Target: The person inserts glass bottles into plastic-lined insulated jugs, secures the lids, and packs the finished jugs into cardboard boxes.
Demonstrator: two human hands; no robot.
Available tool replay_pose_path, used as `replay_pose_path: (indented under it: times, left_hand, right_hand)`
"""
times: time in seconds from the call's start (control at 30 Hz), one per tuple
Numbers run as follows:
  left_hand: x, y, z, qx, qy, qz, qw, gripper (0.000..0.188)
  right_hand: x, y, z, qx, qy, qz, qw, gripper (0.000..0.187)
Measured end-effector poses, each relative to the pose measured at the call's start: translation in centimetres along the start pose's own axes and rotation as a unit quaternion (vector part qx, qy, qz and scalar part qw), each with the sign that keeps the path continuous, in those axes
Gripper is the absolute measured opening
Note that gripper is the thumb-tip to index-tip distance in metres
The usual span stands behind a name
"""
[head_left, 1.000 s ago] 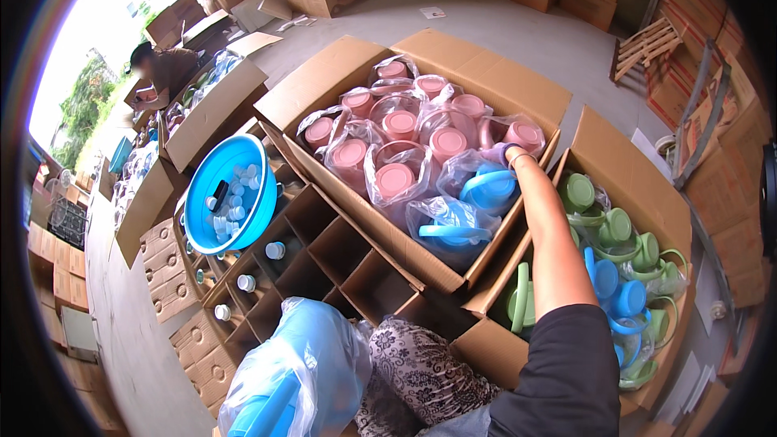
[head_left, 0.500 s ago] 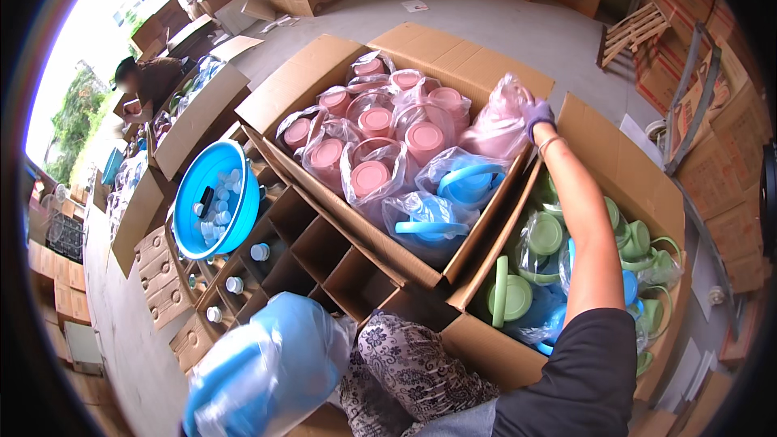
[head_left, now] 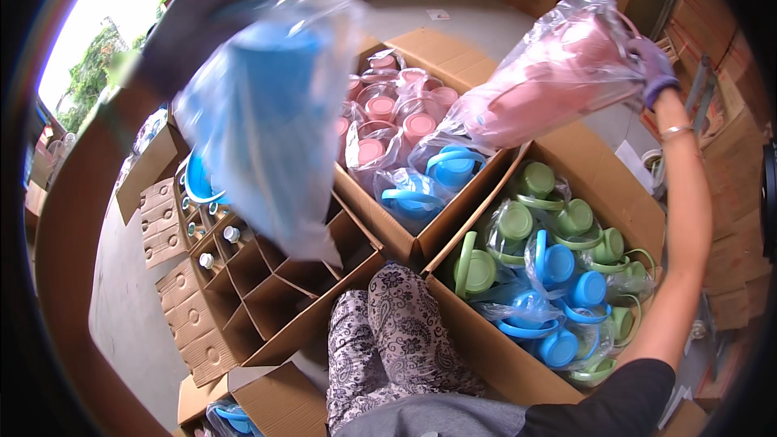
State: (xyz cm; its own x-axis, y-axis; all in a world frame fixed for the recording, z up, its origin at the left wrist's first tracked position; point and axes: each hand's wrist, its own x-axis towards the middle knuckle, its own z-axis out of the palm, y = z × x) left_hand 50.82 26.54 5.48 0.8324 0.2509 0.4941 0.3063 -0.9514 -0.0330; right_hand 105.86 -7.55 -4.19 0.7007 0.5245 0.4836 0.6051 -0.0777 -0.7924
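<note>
"While you hold things up, what's done?"

"Two are out, I think: my left grip (head_left: 198,28) holds a blue jug (head_left: 271,73), my right grip (head_left: 655,73) a pink jug (head_left: 558,73), both high up."

"What's left?"

"More pink jugs (head_left: 380,108) in one box (head_left: 379,214), green jugs (head_left: 516,221) in another box (head_left: 502,356)."
</note>
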Motion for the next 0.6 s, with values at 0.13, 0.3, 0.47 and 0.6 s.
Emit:
replay_pose_path:
  times: [0.13, 0.3, 0.47, 0.6]
  left_hand:
    - [14.0, 2.3, 4.3, -0.007, -0.01, 0.183, 0.983, 0.034]
    - [20.7, 8.3, 10.1, 0.128, 0.0, 0.216, 0.968, 0.027]
    - [22.8, 8.7, 19.2, 0.208, 0.057, 0.424, 0.879, 0.014]
    - [24.9, 6.9, 23.0, 0.323, 0.121, 0.46, 0.819, 0.014]
  right_hand:
    - [-2.2, -4.6, -11.3, 0.011, 0.0, 0.033, 0.999, 0.031]
    - [-13.5, -11.2, -15.3, -0.06, 0.018, 0.028, 0.998, 0.049]
    - [-22.7, -15.3, -15.2, -0.082, -0.02, 0.078, 0.993, 0.057]
    - [-24.6, -15.4, -14.6, -0.101, 0.007, 0.117, 0.988, 0.057]
